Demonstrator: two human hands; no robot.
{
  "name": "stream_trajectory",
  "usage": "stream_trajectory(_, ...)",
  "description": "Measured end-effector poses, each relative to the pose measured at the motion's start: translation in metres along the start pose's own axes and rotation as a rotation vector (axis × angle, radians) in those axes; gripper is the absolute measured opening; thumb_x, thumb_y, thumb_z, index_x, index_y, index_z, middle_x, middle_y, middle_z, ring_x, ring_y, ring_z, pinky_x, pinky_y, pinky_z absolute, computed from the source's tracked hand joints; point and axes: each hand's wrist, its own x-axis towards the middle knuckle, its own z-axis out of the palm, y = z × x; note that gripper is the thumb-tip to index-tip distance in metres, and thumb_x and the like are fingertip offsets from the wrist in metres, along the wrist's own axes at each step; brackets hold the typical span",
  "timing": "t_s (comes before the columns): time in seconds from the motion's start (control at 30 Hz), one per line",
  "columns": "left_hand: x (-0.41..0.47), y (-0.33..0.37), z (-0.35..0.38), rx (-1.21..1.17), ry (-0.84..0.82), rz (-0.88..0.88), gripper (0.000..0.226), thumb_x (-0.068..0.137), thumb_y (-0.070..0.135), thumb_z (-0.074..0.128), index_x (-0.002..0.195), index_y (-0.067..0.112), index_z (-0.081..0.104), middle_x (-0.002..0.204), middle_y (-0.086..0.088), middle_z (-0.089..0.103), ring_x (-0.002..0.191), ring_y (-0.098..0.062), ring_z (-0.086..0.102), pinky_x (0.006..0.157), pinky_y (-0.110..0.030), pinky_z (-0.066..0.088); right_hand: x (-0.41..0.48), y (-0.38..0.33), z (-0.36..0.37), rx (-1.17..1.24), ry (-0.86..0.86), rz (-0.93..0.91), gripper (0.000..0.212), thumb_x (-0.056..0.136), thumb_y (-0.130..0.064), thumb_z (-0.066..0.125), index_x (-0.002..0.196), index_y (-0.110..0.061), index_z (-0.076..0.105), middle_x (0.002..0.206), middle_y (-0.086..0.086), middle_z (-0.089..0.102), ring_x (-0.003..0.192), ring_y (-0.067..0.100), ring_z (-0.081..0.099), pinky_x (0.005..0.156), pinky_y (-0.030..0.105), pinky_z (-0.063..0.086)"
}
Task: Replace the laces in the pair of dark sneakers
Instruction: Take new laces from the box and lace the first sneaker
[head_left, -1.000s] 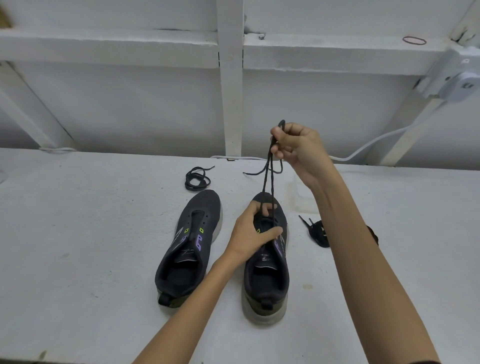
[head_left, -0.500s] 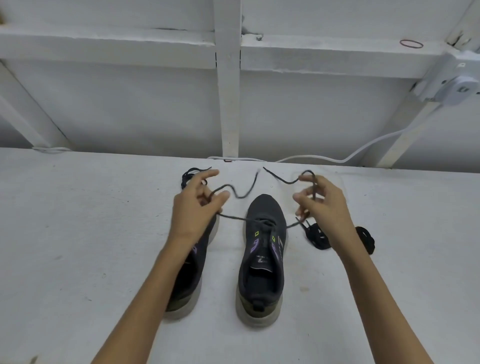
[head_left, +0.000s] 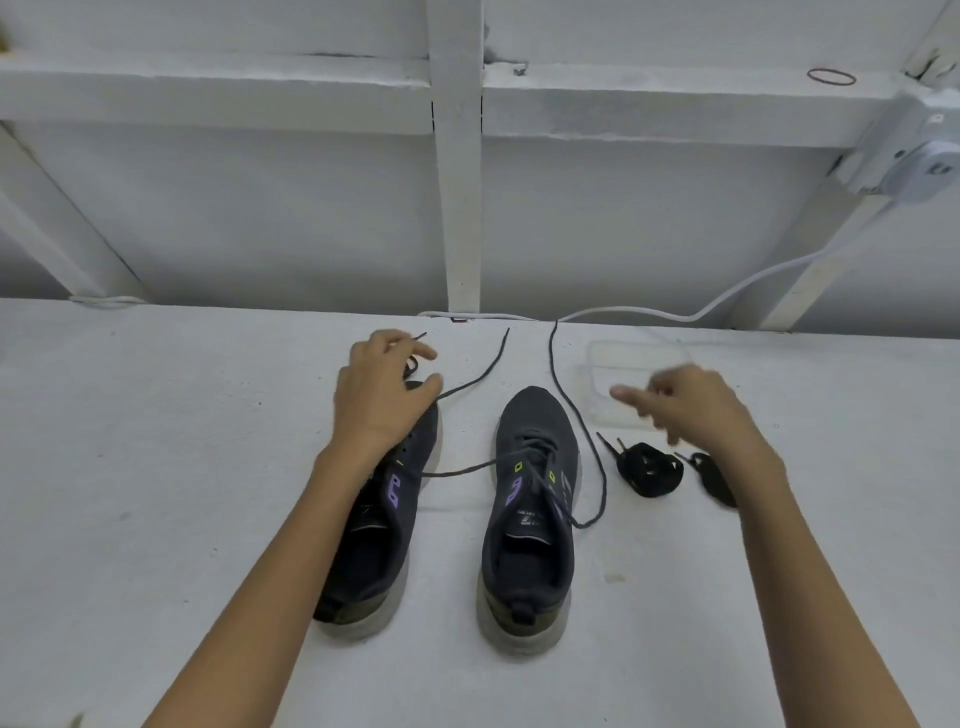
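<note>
View: head camera, looking down on a white worktop (head_left: 156, 519) set against a white framed wall.
Sneakers: the pair stood side by side near the middle of the worktop, toes to the wall. The left-side sneaker (head_left: 387, 525) was partly covered by the forearm. The right-side sneaker (head_left: 530, 519) was in full view.
Lace: a dark lace (head_left: 457, 473) was threaded only through the eyelets nearest the toe of the right-side sneaker. One run crossed leftward onto the left-side sneaker, passed under the left hand and came out at the thumb, its end lying toward the wall. The other run looped on the worktop just right of the shoe, then ran up toward the wall.
Left hand (head_left: 384, 395): over the toe of the left-side sneaker. Grip slack, fingers loosely spread, thumb and forefinger apart, nothing pinched between them.
Right hand (head_left: 696, 405): blurred, hovering right of the shoes. Grip loose, forefinger pointing left, holding nothing.
Spare laces: two black lace bundles (head_left: 647, 467) lay right of the right-side sneaker, and a coiled lace (head_left: 413, 364) showed beyond the left fingers.
Other: clear plastic tray (head_left: 613, 358) near the wall, white cable (head_left: 649, 312) along the worktop's back edge.
</note>
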Motion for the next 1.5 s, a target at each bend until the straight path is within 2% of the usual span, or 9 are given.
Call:
stream_trajectory(0.2, 0.072, 0.040, 0.053, 0.000, -0.295, 0.057, 0.032, 0.086, 0.027, 0.061, 0.118, 0.024, 0.062, 0.135, -0.001, 0.052, 0.127, -0.022, 0.045, 0.098, -0.038, 0.043, 0.090, -0.067, 0.017, 0.300, 0.017, -0.216, 0.003, 0.087, -0.007, 0.064, 0.085, -0.005, 0.064, 0.080, 0.015, 0.067, 0.057, 0.023, 0.063, 0.045, 0.029, 0.050)
stream_trajectory(0.37, 0.103, 0.047, 0.103, 0.216, -0.555, 0.043, 0.053, 0.090, 0.019, 0.052, 0.142, 0.023, 0.043, 0.146, -0.005, 0.040, 0.132, -0.027, 0.039, 0.100, -0.041, 0.038, 0.141, -0.088, 0.064, -0.044, 0.075, -0.213, 0.029, 0.084, 0.005, 0.049, 0.106, -0.001, 0.066, 0.108, 0.019, 0.068, 0.097, 0.037, 0.065, 0.079, 0.035, 0.051)
stream_trajectory(0.5, 0.110, 0.047, 0.123, 0.358, -0.631, 0.085, 0.055, 0.095, 0.019, 0.043, 0.149, 0.022, 0.032, 0.154, -0.008, 0.027, 0.137, -0.031, 0.029, 0.106, -0.045, 0.031, 0.153, -0.083, 0.087, -0.233, 0.034, -0.146, 0.032, 0.090, 0.004, 0.045, 0.118, 0.000, 0.059, 0.119, 0.019, 0.061, 0.109, 0.036, 0.058, 0.075, 0.032, 0.042)
stream_trajectory(0.73, 0.110, 0.036, 0.142, 0.385, -0.342, 0.183, 0.023, 0.092, -0.001, 0.046, 0.113, 0.000, 0.057, 0.120, -0.016, 0.051, 0.111, -0.031, 0.048, 0.077, -0.033, 0.039, 0.157, -0.073, 0.102, -0.300, 0.111, -0.120, 0.020, 0.087, 0.011, 0.047, 0.100, -0.001, 0.058, 0.105, 0.016, 0.060, 0.102, 0.032, 0.057, 0.071, 0.030, 0.038)
stream_trajectory(0.93, 0.113, 0.023, 0.137, 0.179, -0.250, 0.072, 0.032, 0.085, -0.005, 0.045, 0.109, 0.007, 0.062, 0.106, -0.013, 0.064, 0.097, -0.033, 0.058, 0.071, -0.032, 0.040, 0.157, -0.071, 0.101, -0.289, 0.137, -0.126, 0.020, 0.083, 0.014, 0.045, 0.074, -0.003, 0.043, 0.082, 0.011, 0.046, 0.083, 0.034, 0.049, 0.068, 0.033, 0.033)
stream_trajectory(1.03, 0.113, 0.022, 0.122, 0.017, -0.217, -0.010, 0.031, 0.088, 0.009, 0.049, 0.116, 0.013, 0.062, 0.109, -0.012, 0.066, 0.102, -0.032, 0.057, 0.077, -0.033, 0.042, 0.158, -0.069, 0.100, -0.158, 0.167, -0.141, 0.025, 0.083, 0.010, 0.048, 0.105, 0.003, 0.058, 0.100, 0.019, 0.059, 0.095, 0.039, 0.057, 0.068, 0.034, 0.039)
stream_trajectory(1.17, 0.107, 0.033, 0.078, -0.285, -0.171, -0.095, 0.028, 0.092, 0.016, 0.046, 0.086, 0.021, 0.073, 0.090, -0.008, 0.069, 0.076, -0.030, 0.059, 0.075, -0.035, 0.051, 0.138, -0.076, 0.085, 0.292, 0.282, -0.206, 0.010, 0.076, 0.002, 0.051, 0.077, 0.004, 0.060, 0.071, 0.020, 0.059, 0.066, 0.038, 0.053, 0.059, 0.038, 0.046)
stream_trajectory(1.37, 0.033, 0.038, 0.009, -0.587, -0.180, -0.059, 0.024, 0.093, 0.027, 0.056, 0.075, 0.030, 0.070, 0.075, 0.025, 0.064, 0.076, 0.006, 0.055, 0.075, -0.027, 0.043, 0.037, -0.073, 0.029, 0.861, -0.034, -0.309, 0.008, 0.089, -0.004, 0.065, 0.091, 0.002, 0.069, 0.071, 0.009, 0.061, 0.050, 0.013, 0.054, 0.050, 0.022, 0.044)
stream_trajectory(1.5, -0.025, 0.025, -0.001, -0.595, -0.332, 0.089, 0.017, 0.087, 0.045, 0.062, 0.088, 0.037, 0.076, 0.083, 0.018, 0.070, 0.079, -0.024, 0.060, 0.077, -0.038, 0.047, -0.028, -0.045, 0.024, 0.794, -0.473, -0.428, 0.010, 0.092, -0.012, 0.064, 0.092, -0.003, 0.069, 0.069, 0.009, 0.066, 0.057, 0.024, 0.055, 0.052, 0.026, 0.043)
